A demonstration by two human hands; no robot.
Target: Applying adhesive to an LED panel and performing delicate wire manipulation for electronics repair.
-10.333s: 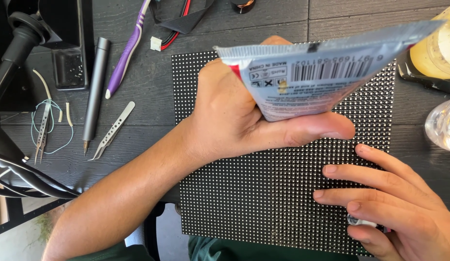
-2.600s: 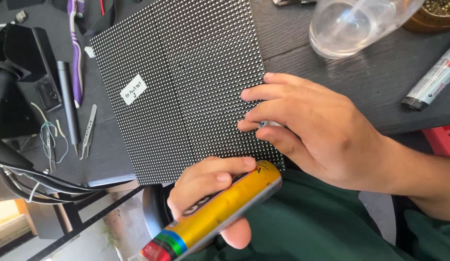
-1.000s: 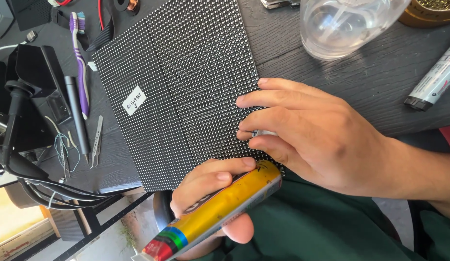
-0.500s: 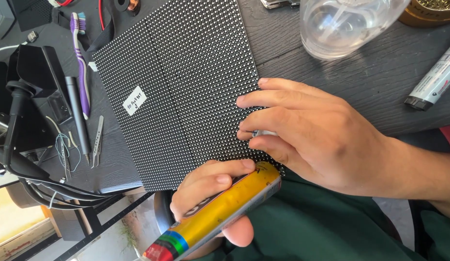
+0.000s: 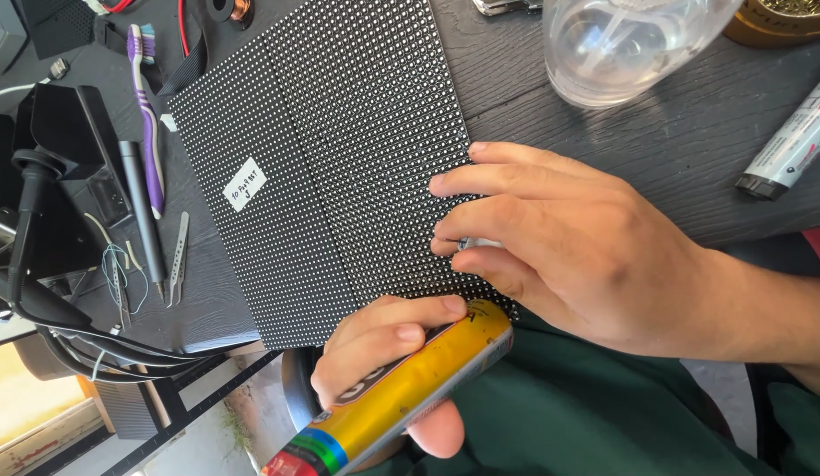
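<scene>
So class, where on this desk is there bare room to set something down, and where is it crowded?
Bare wood lies between the dotted panel, the clear jar and the marker, above the right hand. The left edge is crowded: toothbrush, tweezers, cables.

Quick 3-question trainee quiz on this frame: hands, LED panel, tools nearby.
1. True or false: the left hand holds a yellow cylindrical can.
2. Where do the right hand fingertips rest?
A. on the clear glass vessel
B. on the dotted LED matrix panel
C. on the purple toothbrush
3. Fill in: the white paper label sits on the ____.

Key: 1 true; 2 B, near the panel's right edge, with a small object pinched under the fingers that cannot be identified; 3 panel.
</scene>
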